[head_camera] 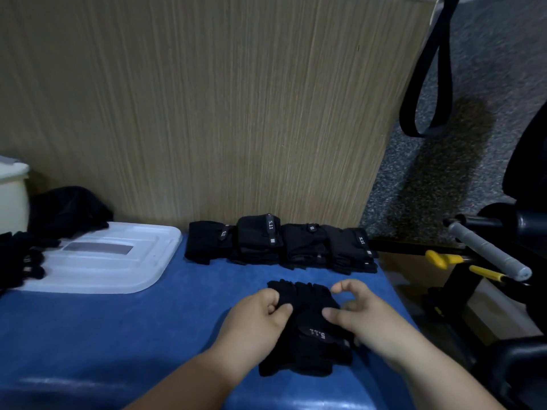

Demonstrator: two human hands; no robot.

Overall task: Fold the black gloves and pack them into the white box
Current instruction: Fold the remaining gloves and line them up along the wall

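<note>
A black glove pair (pixel 307 335) with a "5.11" label lies on the blue table (pixel 118 321) in front of me. My left hand (pixel 260 315) pinches the glove's left edge with curled fingers. On its right side, my right hand (pixel 358 312) has the thumb pressing the fabric and the forefinger curled above it. Several folded black gloves (pixel 281 244) stand in a row at the back of the table. The white box (pixel 11 196) shows only partly at the far left edge. Its white lid (pixel 118 261) lies flat on the table.
A heap of loose black gloves (pixel 44 226) lies on and beside the lid at the left. A wood-grain panel (pixel 207 99) rises behind the table. Right of the table stand black equipment with a grey handle (pixel 488 253) and yellow parts, over a speckled floor.
</note>
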